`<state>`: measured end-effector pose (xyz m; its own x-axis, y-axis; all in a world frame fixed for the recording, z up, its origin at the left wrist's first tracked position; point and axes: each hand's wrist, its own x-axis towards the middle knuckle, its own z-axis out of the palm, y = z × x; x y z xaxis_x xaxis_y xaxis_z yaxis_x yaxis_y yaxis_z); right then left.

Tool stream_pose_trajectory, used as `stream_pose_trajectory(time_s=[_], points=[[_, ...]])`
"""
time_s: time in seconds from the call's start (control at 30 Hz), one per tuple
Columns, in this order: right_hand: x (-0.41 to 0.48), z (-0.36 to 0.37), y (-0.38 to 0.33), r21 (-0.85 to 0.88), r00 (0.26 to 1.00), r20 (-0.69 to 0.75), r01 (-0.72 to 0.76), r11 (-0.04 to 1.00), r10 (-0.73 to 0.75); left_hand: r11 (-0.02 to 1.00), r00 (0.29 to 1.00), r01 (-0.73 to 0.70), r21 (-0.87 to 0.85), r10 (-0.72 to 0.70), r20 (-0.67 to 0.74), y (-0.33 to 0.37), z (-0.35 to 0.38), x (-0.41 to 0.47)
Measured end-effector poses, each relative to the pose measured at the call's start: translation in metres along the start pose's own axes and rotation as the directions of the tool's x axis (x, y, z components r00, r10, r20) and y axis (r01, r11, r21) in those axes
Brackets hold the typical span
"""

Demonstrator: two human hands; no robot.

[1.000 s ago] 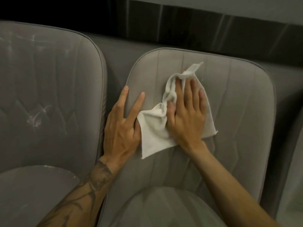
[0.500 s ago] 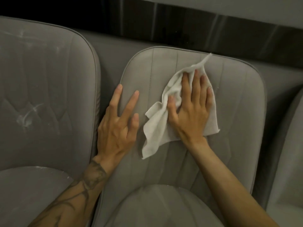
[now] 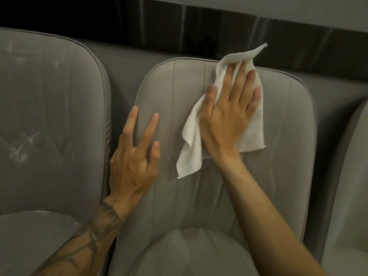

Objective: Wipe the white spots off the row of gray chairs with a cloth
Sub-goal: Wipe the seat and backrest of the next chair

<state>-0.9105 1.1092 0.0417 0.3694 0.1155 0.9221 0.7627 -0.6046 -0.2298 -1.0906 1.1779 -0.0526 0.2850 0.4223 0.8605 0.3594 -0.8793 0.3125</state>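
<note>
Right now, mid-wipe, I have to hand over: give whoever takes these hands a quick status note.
Right hand: flat, fingers spread, pressing the white cloth on the upper backrest of the middle gray chair; a cloth corner pokes over the top edge.
Left hand: open, holding nothing, braced on that backrest's left edge.
Done: the middle backrest shows no clear white marks where visible.
Left: the left gray chair has white smears on its backrest and flecks along its seat edge. Of the right chair only a sliver shows, so its state cannot be told.
</note>
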Motion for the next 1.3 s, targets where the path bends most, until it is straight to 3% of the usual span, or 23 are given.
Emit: stream_pose_trajectory(time_s=[0.07,0.13,0.23,0.33,0.43,0.5,0.57,0.67,0.77,0.87,0.93,1.07,1.13,1.2,1.3], points=[[-0.008,0.003,-0.038,0.058,0.999,0.034,0.029,0.998,-0.031,1.000,1.000,-0.002,0.019,0.002,0.000,0.000,0.000,0.000],[-0.009,0.003,-0.046,0.100,0.983,0.072,0.162,0.982,-0.169,1.000,1.000,-0.006,0.028,0.006,0.002,-0.002,0.001,0.000],[0.004,-0.005,0.010,0.008,0.949,0.109,0.297,0.955,-0.296,1.000,1.000,-0.006,0.018,0.006,0.007,-0.003,0.001,0.000],[0.025,-0.017,0.071,-0.028,0.991,0.068,0.119,0.993,-0.117,1.000,1.000,-0.004,0.013,0.004,0.003,-0.002,-0.001,0.000],[0.020,-0.015,0.051,-0.016,0.999,0.000,-0.049,0.999,0.049,1.000,1.000,0.002,0.012,-0.002,0.012,0.000,0.000,0.000],[0.001,-0.008,0.011,0.041,0.999,0.035,0.028,0.999,-0.030,1.000,1.000,0.003,0.018,-0.003,0.009,0.000,0.000,0.001],[-0.019,-0.006,-0.007,0.078,0.972,0.112,0.200,0.977,-0.208,1.000,1.000,0.005,0.024,-0.006,0.010,0.000,0.000,0.000],[-0.010,-0.014,0.037,0.039,0.909,0.190,0.370,0.928,-0.370,0.999,1.000,0.004,0.037,-0.005,0.022,-0.001,0.000,0.000],[0.021,-0.029,0.100,0.002,0.962,0.105,0.253,0.967,-0.252,0.999,1.000,0.015,0.044,-0.016,0.024,0.000,-0.001,0.000],[0.029,-0.029,0.110,0.012,0.990,0.042,0.134,0.991,-0.135,0.999,0.999,0.023,0.038,-0.024,0.026,0.002,-0.002,0.000],[-0.002,-0.023,0.107,0.008,0.980,0.056,0.190,0.982,-0.190,0.999,0.999,0.034,0.039,-0.035,0.026,0.002,-0.003,-0.001],[-0.095,-0.028,0.135,-0.082,0.879,0.288,0.418,0.905,-0.380,0.999,0.998,0.033,0.037,-0.035,0.043,0.005,-0.006,-0.002],[-0.094,-0.029,0.144,-0.116,0.849,0.324,0.473,0.873,-0.417,0.998,0.998,0.043,0.052,-0.045,0.046,0.007,-0.007,-0.001],[-0.067,-0.032,0.144,-0.128,0.849,0.310,0.483,0.866,-0.427,0.997,0.997,0.050,0.065,-0.053,0.050,0.007,-0.007,-0.001],[-0.004,-0.032,0.140,-0.129,0.935,0.130,0.345,0.929,-0.330,0.996,0.999,0.036,0.082,-0.039,0.037,0.006,-0.006,-0.002]])
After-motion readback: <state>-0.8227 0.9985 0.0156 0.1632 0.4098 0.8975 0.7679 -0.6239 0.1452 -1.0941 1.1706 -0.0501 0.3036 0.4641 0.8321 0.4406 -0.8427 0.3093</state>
